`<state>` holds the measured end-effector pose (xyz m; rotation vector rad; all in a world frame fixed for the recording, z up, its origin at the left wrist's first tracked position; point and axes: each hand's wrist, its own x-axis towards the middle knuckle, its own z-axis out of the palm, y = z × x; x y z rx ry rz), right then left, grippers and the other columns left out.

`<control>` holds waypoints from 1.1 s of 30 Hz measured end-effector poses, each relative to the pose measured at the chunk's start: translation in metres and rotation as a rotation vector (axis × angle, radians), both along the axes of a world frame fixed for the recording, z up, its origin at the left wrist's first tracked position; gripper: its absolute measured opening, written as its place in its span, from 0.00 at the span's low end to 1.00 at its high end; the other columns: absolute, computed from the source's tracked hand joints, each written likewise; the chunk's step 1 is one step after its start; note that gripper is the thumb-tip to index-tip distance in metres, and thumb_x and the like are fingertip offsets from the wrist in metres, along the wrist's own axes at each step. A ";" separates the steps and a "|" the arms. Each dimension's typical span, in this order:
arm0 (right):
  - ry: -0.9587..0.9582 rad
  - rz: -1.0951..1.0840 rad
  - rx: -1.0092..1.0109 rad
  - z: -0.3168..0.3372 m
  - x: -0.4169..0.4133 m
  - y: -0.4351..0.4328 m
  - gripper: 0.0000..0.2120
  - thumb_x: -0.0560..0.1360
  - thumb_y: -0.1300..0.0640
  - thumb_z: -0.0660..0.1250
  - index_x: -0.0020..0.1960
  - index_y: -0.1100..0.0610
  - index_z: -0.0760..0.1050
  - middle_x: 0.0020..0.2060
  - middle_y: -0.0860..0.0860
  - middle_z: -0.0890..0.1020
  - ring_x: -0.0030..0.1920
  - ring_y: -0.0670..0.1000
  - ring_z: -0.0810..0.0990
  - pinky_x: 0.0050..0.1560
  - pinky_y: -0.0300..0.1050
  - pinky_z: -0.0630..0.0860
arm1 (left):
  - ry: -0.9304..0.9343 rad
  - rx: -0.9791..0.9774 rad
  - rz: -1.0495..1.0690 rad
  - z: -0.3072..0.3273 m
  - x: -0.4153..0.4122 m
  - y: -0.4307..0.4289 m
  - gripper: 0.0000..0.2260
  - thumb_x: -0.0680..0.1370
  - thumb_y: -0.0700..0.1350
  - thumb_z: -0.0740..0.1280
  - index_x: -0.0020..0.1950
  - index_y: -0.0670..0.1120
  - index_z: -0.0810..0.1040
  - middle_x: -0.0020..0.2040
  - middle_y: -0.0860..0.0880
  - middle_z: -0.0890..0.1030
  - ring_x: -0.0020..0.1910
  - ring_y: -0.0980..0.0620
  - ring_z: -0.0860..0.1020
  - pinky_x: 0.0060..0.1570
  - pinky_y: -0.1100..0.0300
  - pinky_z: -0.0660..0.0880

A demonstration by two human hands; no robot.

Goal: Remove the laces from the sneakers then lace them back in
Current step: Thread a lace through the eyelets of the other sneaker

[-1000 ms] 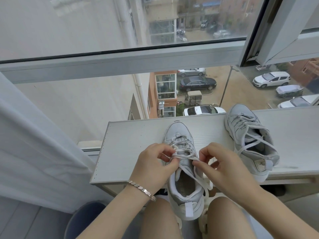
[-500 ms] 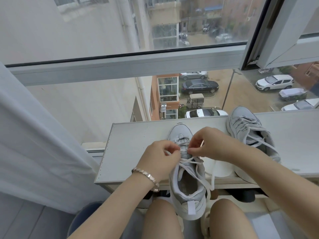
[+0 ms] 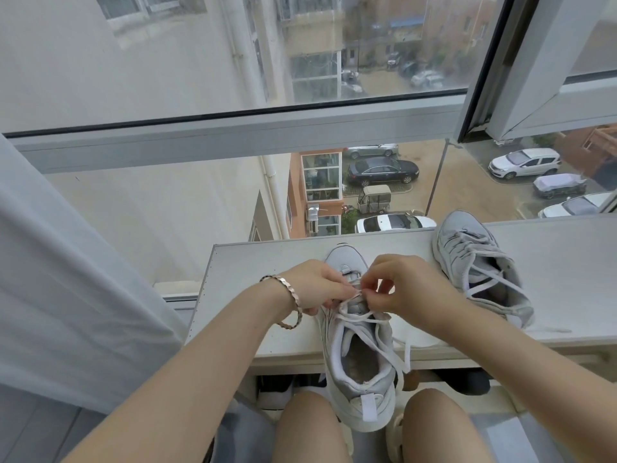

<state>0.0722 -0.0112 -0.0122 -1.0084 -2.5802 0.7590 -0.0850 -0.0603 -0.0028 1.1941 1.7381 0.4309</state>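
While the white sneaker (image 3: pixel 359 379) sits low in the centre of the frame, toe pointing up-frame and heel hanging past the near edge of the pale ledge (image 3: pixel 263 262) between the person's bare legs (image 3: pixel 307 429), both hands are working near its toe-end eyelets. The left hand (image 3: pixel 317 287), the one with the metal bracelet (image 3: pixel 293 297) on its wrist, has its fingers curled in and pinches the white lace (image 3: pixel 355 316) over the tongue. The right hand (image 3: pixel 412 290) comes in from the right side of the frame and pinches the same lace right beside it, so the two sets of fingertips are pretty much touching.

Below the hands the lace goes slack across the open throat of the shoe, and one end dangles down its right side over the ledge edge. The second sneaker (image 3: pixel 480 265) is on the ledge too, just right of the right hand, untouched, with its laces loose but threaded.

A white curtain (image 3: pixel 66 279) fills the left edge, a window frame (image 3: pixel 233 138) runs across the middle, and parked cars (image 3: pixel 382 170) show far below outside, right of centre.
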 end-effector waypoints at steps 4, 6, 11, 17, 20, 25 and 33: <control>0.023 -0.007 0.016 -0.003 -0.001 -0.001 0.03 0.71 0.58 0.69 0.41 0.56 0.81 0.41 0.47 0.80 0.37 0.46 0.78 0.35 0.31 0.69 | -0.020 -0.025 -0.081 0.003 -0.008 0.002 0.05 0.74 0.45 0.70 0.38 0.51 0.80 0.30 0.54 0.74 0.29 0.61 0.70 0.33 0.65 0.68; 0.030 -0.013 0.011 -0.004 0.000 -0.002 0.03 0.71 0.58 0.69 0.41 0.55 0.81 0.41 0.47 0.80 0.37 0.46 0.78 0.34 0.31 0.68 | 0.022 -0.006 -0.129 0.006 -0.008 0.004 0.05 0.72 0.45 0.71 0.36 0.51 0.80 0.25 0.58 0.74 0.24 0.64 0.70 0.32 0.67 0.67; 0.044 -0.021 0.002 -0.004 0.001 -0.004 0.03 0.71 0.58 0.69 0.41 0.55 0.82 0.39 0.47 0.79 0.37 0.47 0.78 0.38 0.37 0.70 | 0.284 0.147 -0.246 0.005 0.003 0.008 0.03 0.72 0.42 0.69 0.37 0.47 0.79 0.30 0.54 0.75 0.32 0.56 0.72 0.36 0.63 0.72; 0.031 -0.028 -0.003 -0.002 -0.003 -0.002 0.04 0.72 0.58 0.68 0.43 0.56 0.82 0.39 0.47 0.78 0.39 0.48 0.77 0.39 0.38 0.71 | 0.692 0.487 -0.218 -0.004 0.018 -0.006 0.03 0.74 0.41 0.62 0.46 0.47 0.71 0.40 0.48 0.77 0.42 0.46 0.75 0.41 0.58 0.70; 0.005 -0.040 -0.074 -0.002 -0.004 -0.004 0.04 0.73 0.57 0.68 0.42 0.54 0.81 0.38 0.44 0.77 0.40 0.47 0.77 0.40 0.38 0.72 | 0.558 0.497 -0.144 -0.010 0.008 -0.015 0.05 0.73 0.42 0.63 0.42 0.52 0.71 0.34 0.54 0.73 0.36 0.53 0.72 0.36 0.61 0.67; 0.003 -0.133 -0.224 0.003 0.005 -0.009 0.07 0.74 0.51 0.66 0.38 0.47 0.76 0.34 0.41 0.79 0.38 0.40 0.78 0.36 0.31 0.71 | 0.147 0.338 -0.042 -0.009 -0.009 -0.024 0.05 0.73 0.46 0.69 0.37 0.55 0.78 0.34 0.56 0.77 0.32 0.58 0.73 0.36 0.66 0.71; -0.266 -0.242 -0.412 0.019 -0.015 0.000 0.07 0.68 0.55 0.70 0.41 0.58 0.82 0.35 0.54 0.83 0.31 0.48 0.78 0.39 0.41 0.79 | 0.286 0.274 0.132 -0.007 0.012 -0.021 0.11 0.68 0.49 0.72 0.40 0.52 0.70 0.39 0.54 0.75 0.37 0.56 0.73 0.35 0.63 0.71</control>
